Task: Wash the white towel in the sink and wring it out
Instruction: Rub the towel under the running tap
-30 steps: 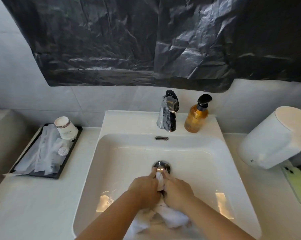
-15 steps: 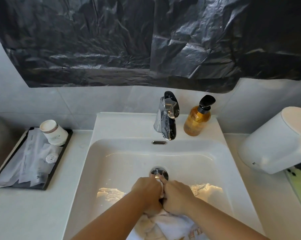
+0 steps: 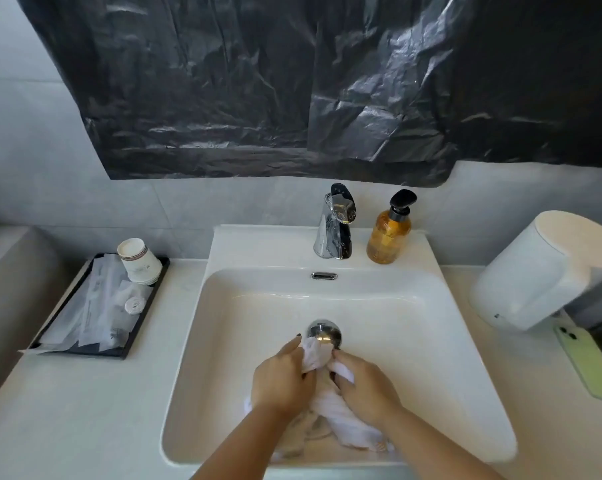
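The white towel (image 3: 330,407) is bunched in the white sink (image 3: 244,306), just in front of the chrome drain plug (image 3: 324,332). My left hand (image 3: 282,379) grips a twisted end of it that sticks up between my hands. My right hand (image 3: 365,386) grips the towel close beside the left, knuckles up. The rest of the cloth trails down toward the sink's near wall under my forearms. No water runs from the chrome faucet (image 3: 335,226).
An amber soap bottle (image 3: 389,233) with a black pump stands right of the faucet. A black tray (image 3: 95,306) with paper cups and wrapped packets lies on the left counter. A white dispenser (image 3: 541,268) and a green phone (image 3: 590,362) are at the right.
A twisted end of the towel now sticks out between my hands, which were pressed together half a second ago. The bright sun patches on the sink floor are gone.
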The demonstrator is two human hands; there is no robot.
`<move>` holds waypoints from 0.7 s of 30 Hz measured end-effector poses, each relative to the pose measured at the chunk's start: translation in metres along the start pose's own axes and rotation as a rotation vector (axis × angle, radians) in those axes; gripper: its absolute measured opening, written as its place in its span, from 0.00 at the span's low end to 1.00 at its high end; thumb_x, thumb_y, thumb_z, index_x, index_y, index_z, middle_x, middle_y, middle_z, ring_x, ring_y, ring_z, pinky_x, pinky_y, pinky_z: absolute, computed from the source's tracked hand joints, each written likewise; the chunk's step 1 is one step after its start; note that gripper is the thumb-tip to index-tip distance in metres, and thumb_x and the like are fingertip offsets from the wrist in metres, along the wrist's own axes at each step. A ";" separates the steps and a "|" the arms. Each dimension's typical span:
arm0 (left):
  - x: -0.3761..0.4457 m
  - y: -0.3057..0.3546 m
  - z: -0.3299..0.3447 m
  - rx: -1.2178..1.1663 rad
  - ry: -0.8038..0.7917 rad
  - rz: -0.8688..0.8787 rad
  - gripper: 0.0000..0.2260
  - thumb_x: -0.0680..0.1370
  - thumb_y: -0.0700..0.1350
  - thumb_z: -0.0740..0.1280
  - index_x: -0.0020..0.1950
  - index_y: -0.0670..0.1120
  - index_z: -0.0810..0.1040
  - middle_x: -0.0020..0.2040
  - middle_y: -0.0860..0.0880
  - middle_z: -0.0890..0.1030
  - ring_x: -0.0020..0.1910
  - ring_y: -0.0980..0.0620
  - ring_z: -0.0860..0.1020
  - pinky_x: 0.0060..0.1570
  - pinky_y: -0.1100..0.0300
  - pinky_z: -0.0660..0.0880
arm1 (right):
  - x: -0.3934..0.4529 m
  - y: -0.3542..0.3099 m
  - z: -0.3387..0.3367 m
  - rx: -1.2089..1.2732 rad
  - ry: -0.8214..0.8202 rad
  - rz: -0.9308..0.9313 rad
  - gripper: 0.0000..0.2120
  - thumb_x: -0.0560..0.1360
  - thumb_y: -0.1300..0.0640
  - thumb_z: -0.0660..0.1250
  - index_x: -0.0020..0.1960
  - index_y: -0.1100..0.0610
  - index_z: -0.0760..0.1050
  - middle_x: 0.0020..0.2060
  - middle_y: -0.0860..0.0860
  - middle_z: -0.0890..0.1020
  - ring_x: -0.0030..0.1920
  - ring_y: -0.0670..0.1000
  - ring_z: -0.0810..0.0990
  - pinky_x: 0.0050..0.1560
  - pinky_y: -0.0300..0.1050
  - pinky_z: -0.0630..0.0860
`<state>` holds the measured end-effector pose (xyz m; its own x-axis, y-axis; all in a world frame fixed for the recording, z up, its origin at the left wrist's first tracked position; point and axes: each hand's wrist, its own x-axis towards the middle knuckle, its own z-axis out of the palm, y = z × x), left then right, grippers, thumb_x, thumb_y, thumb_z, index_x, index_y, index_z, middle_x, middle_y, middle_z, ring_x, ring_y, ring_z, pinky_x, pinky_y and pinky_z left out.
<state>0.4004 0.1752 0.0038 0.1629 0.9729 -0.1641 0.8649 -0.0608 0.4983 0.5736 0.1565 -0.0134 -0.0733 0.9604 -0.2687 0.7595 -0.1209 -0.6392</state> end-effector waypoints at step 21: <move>-0.039 0.101 -0.117 -1.626 -0.020 -0.292 0.18 0.84 0.48 0.59 0.38 0.43 0.80 0.38 0.41 0.79 0.42 0.46 0.79 0.46 0.52 0.73 | -0.020 -0.183 -0.100 0.273 0.470 0.074 0.15 0.76 0.46 0.58 0.37 0.54 0.74 0.35 0.52 0.79 0.40 0.56 0.77 0.42 0.50 0.75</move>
<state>0.4260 0.1573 0.1603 0.1111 0.9051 -0.4105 -0.5038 0.4073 0.7618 0.5005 0.1842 0.1816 0.3181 0.9480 -0.0093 0.5516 -0.1931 -0.8114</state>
